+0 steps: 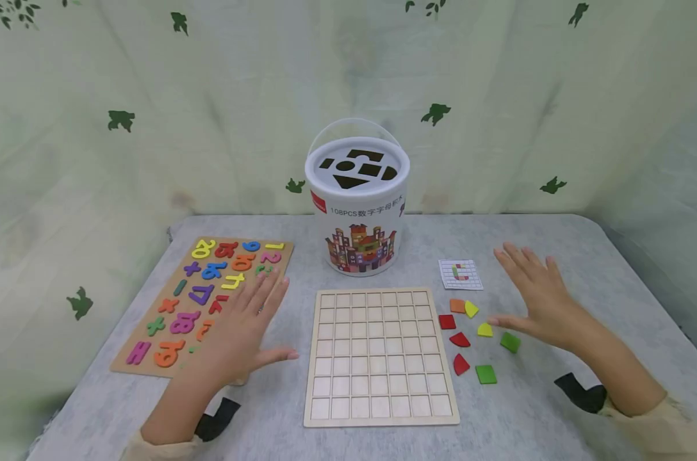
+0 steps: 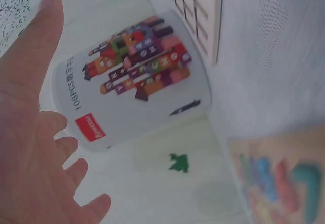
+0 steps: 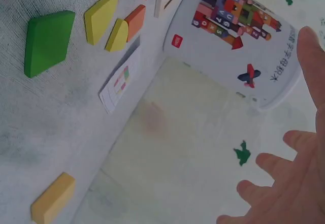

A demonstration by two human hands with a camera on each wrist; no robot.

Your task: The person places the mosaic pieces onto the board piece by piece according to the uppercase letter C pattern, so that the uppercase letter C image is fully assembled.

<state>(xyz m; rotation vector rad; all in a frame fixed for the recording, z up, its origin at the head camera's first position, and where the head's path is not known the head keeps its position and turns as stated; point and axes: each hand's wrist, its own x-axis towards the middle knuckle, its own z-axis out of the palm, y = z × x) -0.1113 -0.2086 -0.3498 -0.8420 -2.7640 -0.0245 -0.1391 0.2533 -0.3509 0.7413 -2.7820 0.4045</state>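
My left hand [image 1: 236, 333] hovers, fingers straight and thumb spread, in front of the number puzzle board [image 1: 170, 307] and covers part of it in the head view. My right hand [image 1: 535, 301] is also held up with its fingers extended, to the right of several coloured pieces. Both palms hold nothing. Between the hands lies a wooden grid board [image 1: 381, 358] with square cells. Beside its right edge are an orange square [image 1: 457, 305], a red square [image 1: 447, 322], red quarter-rounds [image 1: 460, 365], yellow rounded pieces [image 1: 485, 330] and green squares [image 1: 486, 374].
A white lidded bucket [image 1: 360, 205] with shape holes stands at the back centre. To its right lies a small pattern card [image 1: 460, 274] with a coloured curved figure. A yellow block [image 3: 53, 198] shows in the right wrist view. Behind the table hangs a leaf-print curtain [image 1: 239, 128].
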